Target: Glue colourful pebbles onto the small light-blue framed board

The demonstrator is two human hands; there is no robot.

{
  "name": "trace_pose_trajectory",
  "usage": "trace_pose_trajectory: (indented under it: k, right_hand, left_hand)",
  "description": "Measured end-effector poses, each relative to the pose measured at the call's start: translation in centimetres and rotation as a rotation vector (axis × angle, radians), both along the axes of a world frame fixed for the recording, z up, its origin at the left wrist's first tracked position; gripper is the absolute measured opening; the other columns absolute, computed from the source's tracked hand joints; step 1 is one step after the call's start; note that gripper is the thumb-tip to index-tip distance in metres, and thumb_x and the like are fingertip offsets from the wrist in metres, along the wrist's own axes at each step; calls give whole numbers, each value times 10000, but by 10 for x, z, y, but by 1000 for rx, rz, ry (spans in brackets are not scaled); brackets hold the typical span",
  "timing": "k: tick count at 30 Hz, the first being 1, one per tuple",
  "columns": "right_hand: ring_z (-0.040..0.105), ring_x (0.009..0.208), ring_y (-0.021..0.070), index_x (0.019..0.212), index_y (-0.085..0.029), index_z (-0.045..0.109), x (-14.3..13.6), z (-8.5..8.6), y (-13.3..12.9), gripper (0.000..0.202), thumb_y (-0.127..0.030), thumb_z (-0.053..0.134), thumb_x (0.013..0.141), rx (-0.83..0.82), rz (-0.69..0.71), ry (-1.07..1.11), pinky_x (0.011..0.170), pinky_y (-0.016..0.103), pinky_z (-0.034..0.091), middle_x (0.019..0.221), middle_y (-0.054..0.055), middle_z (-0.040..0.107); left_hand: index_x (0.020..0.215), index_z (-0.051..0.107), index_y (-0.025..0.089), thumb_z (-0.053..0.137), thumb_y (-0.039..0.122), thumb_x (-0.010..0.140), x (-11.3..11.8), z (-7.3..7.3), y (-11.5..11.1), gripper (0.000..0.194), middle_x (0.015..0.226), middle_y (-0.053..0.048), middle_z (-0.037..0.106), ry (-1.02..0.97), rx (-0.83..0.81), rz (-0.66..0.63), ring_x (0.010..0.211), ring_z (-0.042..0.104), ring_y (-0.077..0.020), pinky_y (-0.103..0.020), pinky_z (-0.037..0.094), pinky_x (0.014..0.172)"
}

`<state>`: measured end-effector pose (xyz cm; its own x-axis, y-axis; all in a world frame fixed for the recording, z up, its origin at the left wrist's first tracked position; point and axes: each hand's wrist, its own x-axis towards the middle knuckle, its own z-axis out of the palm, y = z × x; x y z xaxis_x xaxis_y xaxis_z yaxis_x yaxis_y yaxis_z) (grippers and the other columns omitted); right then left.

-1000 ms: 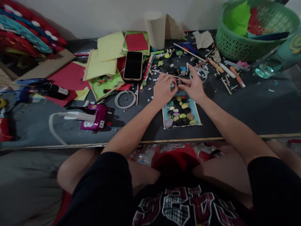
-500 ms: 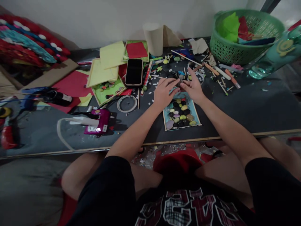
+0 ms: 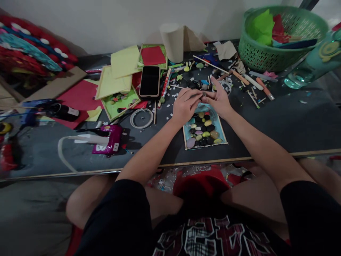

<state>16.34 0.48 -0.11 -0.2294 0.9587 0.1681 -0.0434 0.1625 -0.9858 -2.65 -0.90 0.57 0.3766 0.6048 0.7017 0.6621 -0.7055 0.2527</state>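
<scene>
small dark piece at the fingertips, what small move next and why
I'd probably lower the dark piece onto the bare blue strip beyond the pebbles: the left hand and right hand meet around it at the far end of the panel.

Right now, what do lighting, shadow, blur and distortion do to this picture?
Head view: dim light, soft shadow beside the purple socket block; head view: wide-angle stretch seems to tilt the bottle near the right edge; head view: the small dark piece at the fingertips is too soft to identify.
</scene>
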Motion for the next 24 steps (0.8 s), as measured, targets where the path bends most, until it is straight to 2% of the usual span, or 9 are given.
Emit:
trace_pose_trajectory:
  k: [4,10,14,18,24]
  right_hand:
    - [723,1124,267,1636,-323,144,2,-4,3,1296,-669,867,618,-5,36,7,1041,522,597,1477,93,606]
    - [683,1211,286,1624,-321,166,2,-5,2,1228,-663,834,652,47,76,-33,1072,533,571,1465,107,609]
    - [668,1235,293,1635,-324,148,2,-4,1,1202,-634,820,689,64,101,-49,1030,526,596,1411,101,648]
    - [686,1198,283,1645,-332,107,3,-6,2,1186,-598,812,729,79,108,-36,1001,508,617,1417,92,648]
    - [694,1201,294,1647,-287,140,2,-6,1,1222,-575,850,696,84,93,-6,1023,495,609,1400,112,661]
  left_hand:
    - [1090,748,251,442,453,1046,-1,1,1,369,1138,-61,764,0,52,26,1120,691,-214,-439,571,1008]
    - [987,725,246,431,421,1049,1,4,-1,348,1037,-62,760,-31,80,45,1061,699,-209,-428,568,980]
    - [1022,636,227,422,459,1045,2,3,-4,317,1089,-93,740,-112,38,47,1084,686,-224,-446,549,1005]
    - [1048,553,214,431,535,1032,2,-2,-5,344,1046,-102,727,-161,-36,85,1024,686,-212,-389,579,917]
    - [1081,521,207,458,552,1024,3,-5,-2,356,1029,-76,707,-197,-126,22,1019,698,-192,-342,581,904]
